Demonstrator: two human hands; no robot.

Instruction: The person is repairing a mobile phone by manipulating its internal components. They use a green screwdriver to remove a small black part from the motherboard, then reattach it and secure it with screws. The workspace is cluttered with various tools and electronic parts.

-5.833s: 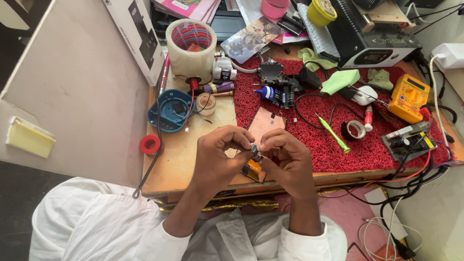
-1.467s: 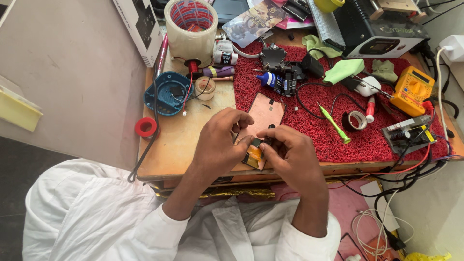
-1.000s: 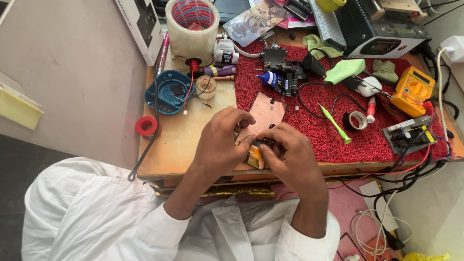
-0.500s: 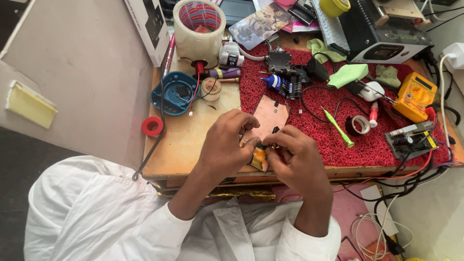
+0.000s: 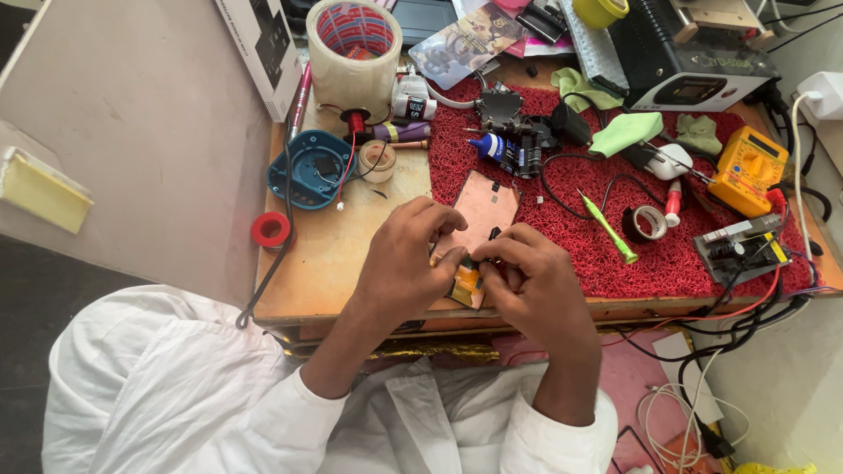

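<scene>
A copper-coloured phone panel (image 5: 481, 211) lies on the wooden bench, half on the red mat (image 5: 606, 219). My left hand (image 5: 406, 256) and my right hand (image 5: 536, 285) meet over its near end. Both pinch a small orange and green part (image 5: 466, 283) at the panel's lower edge. Fingers hide most of that part. A thin dark tool tip pokes out above my right fingers.
A big tape roll (image 5: 355, 48), a blue round housing (image 5: 309, 168), a red tape ring (image 5: 270, 230), a green screwdriver (image 5: 608, 227), a glue bottle (image 5: 500, 152), a yellow multimeter (image 5: 746, 169), a circuit board (image 5: 739, 248) and tangled cables crowd the bench. A white wall lies left.
Both hands have stayed together on the small part at the panel's near end, with only slight finger shifts. The camera has drifted a little.
</scene>
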